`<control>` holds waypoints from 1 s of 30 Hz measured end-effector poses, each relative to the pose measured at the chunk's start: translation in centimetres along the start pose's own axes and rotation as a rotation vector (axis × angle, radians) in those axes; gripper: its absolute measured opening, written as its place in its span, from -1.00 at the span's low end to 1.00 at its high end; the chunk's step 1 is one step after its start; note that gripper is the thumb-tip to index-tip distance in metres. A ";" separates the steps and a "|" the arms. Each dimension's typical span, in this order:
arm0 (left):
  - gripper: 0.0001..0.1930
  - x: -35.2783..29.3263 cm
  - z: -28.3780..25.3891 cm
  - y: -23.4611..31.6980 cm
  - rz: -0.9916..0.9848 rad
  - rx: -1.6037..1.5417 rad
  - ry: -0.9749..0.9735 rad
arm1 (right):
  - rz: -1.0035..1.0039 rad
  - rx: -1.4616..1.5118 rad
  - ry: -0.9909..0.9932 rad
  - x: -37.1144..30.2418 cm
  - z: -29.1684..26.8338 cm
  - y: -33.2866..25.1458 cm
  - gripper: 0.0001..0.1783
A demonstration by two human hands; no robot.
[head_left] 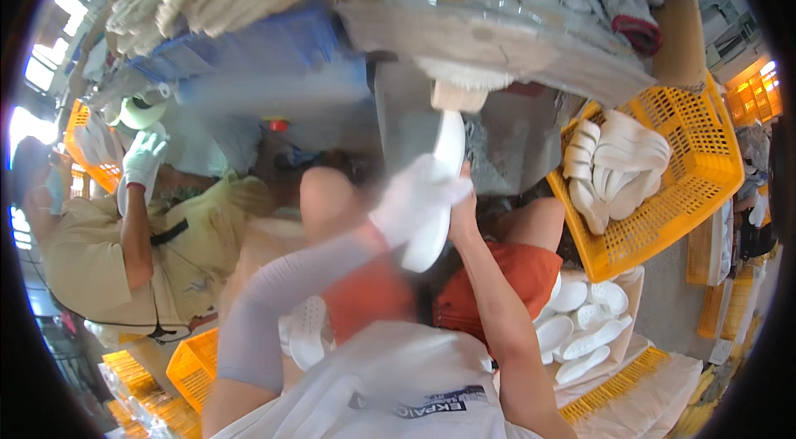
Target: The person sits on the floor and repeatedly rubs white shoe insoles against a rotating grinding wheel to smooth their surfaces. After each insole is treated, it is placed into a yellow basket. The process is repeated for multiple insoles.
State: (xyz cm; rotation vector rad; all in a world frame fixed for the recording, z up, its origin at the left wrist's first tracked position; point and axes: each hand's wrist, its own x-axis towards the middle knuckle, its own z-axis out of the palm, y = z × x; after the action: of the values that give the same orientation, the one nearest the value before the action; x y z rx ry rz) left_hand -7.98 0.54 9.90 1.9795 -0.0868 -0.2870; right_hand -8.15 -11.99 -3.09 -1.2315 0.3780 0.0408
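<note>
A long, smooth white shoe (425, 247) stands upright on end in front of me, seen mostly from its edge. My left hand (411, 200), in a white glove and smeared by motion, is closed across its middle. On the shoe's right side is my right hand (465, 205), bare, its fingers closed against it and partly hidden behind it. The upper end of the shoe is at a pale block (458, 97) under a fuzzy white round piece (468, 74); I cannot tell whether they touch.
A yellow basket (690, 233) with stacked cream shoes (618, 161) stands at the right. White shoes with holes (580, 331) lie in a box by my right thigh. Ahead is a bench (514, 45) with gloves. A co-worker's gloved hand (145, 159) is at the left.
</note>
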 end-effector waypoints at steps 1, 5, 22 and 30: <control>-0.66 0.8 -0.3 -1.4 -0.115 -0.340 -0.063 | -0.076 -0.240 -0.006 -1.9 -1.2 -1.0 -0.33; -0.56 4.4 0.5 -7.8 0.081 -0.716 0.044 | 0.072 -0.041 -0.252 -7.6 -4.4 -6.4 -0.31; -0.37 5.1 6.4 -5.1 -0.559 -1.307 -0.152 | -0.568 -1.114 -0.029 -12.4 -2.9 -6.2 -0.26; -0.19 5.4 6.3 -1.8 -0.552 -1.179 -0.463 | -0.767 -0.976 -0.107 -11.4 -3.9 -12.8 -0.48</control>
State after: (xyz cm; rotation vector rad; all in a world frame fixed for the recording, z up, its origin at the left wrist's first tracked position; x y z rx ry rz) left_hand -4.40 -5.34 4.96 0.7040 0.2846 -0.9076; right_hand -16.82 -18.02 10.96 -2.2586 -0.2824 -0.4103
